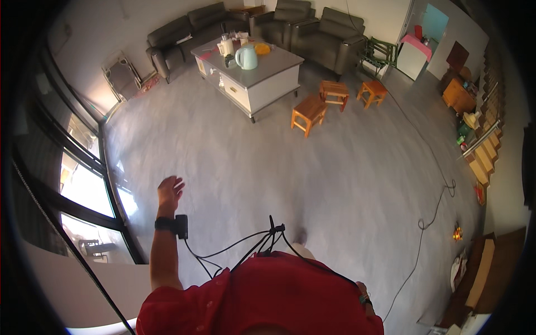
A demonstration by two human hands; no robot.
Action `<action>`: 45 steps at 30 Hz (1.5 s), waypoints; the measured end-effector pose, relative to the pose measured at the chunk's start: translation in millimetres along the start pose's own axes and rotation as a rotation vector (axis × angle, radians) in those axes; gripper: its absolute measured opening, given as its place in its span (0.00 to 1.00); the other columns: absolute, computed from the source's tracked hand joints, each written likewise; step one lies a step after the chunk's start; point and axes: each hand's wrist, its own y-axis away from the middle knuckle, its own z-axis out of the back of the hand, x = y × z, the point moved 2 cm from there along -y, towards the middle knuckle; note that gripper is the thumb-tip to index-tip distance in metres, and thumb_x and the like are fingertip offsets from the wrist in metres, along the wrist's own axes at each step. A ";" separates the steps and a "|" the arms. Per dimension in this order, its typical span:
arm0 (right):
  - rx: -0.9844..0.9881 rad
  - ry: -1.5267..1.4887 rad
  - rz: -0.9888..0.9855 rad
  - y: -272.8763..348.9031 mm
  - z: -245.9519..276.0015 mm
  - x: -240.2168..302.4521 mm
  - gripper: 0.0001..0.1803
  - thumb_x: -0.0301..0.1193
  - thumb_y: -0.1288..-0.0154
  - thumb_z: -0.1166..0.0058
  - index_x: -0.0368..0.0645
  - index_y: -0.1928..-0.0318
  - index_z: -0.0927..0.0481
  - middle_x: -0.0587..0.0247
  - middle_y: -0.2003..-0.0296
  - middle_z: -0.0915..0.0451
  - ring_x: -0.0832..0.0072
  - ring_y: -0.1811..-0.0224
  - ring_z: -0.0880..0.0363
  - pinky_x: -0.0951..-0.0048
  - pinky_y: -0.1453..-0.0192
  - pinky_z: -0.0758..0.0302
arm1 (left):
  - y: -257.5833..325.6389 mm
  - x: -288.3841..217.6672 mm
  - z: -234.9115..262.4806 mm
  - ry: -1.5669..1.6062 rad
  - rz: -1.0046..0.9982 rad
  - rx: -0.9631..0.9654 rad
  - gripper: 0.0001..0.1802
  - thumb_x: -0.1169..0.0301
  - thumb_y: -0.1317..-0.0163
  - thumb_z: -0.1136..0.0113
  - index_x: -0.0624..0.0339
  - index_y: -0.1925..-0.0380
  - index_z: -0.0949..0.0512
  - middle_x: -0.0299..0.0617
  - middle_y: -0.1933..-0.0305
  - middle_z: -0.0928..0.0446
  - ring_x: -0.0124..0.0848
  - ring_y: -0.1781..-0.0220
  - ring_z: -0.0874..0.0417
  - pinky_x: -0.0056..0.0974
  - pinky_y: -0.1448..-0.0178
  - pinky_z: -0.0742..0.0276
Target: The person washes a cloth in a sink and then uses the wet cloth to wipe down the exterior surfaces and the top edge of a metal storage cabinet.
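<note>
My left hand (171, 190) is held out over the grey floor at the left. Its fingers are apart and loosely bent, with nothing in them. A black strap with a small black box (181, 226) is on that wrist, and black cables (254, 237) run from it across the front of my red shirt (279, 298). Low at my right side, part of my right hand (362, 289) shows beside the shirt, a band at its wrist. Its fingers are too hidden to make out, and so is anything in them.
Ahead stands a low coffee table (268, 79) bearing a pale blue kettle (246, 57). Wooden stools (309, 113) stand right of it, dark sofas (329, 42) behind. A thin cable (420, 257) loops over the floor at right. Glass doors (84, 184) line the left; stairs (483, 159) rise at right.
</note>
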 end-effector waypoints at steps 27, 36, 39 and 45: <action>0.281 -0.226 0.005 -435.1 311.8 519.7 0.20 0.42 0.44 0.52 0.41 0.56 0.29 0.64 0.68 0.25 0.76 0.67 0.26 0.72 0.66 0.28 | -276.0 10.7 -202.2 -0.131 0.204 -0.372 0.13 0.65 0.42 0.50 0.57 0.58 0.31 0.41 0.62 0.24 0.32 0.66 0.24 0.30 0.72 0.34; 0.508 -0.291 -0.022 -576.7 293.9 611.5 0.18 0.43 0.42 0.53 0.43 0.59 0.29 0.68 0.72 0.28 0.79 0.72 0.29 0.75 0.69 0.30 | -248.1 14.5 -245.1 -0.240 0.215 -0.538 0.14 0.64 0.43 0.49 0.57 0.59 0.30 0.40 0.63 0.24 0.31 0.66 0.23 0.29 0.71 0.35; 0.548 -0.231 -0.022 -628.6 279.0 642.8 0.21 0.45 0.42 0.53 0.43 0.56 0.30 0.65 0.68 0.28 0.76 0.68 0.30 0.72 0.66 0.30 | -211.4 45.7 -252.7 -0.285 0.317 -0.668 0.12 0.65 0.43 0.49 0.56 0.61 0.29 0.39 0.64 0.24 0.30 0.68 0.23 0.28 0.72 0.35; 0.428 -0.487 -0.232 -734.1 218.9 645.8 0.39 0.55 0.48 0.50 0.44 0.42 0.43 0.51 0.49 0.37 0.62 0.52 0.36 0.55 0.52 0.37 | -159.3 111.5 -274.5 -0.249 0.539 -0.803 0.11 0.67 0.45 0.48 0.58 0.62 0.29 0.41 0.67 0.24 0.31 0.68 0.23 0.30 0.71 0.33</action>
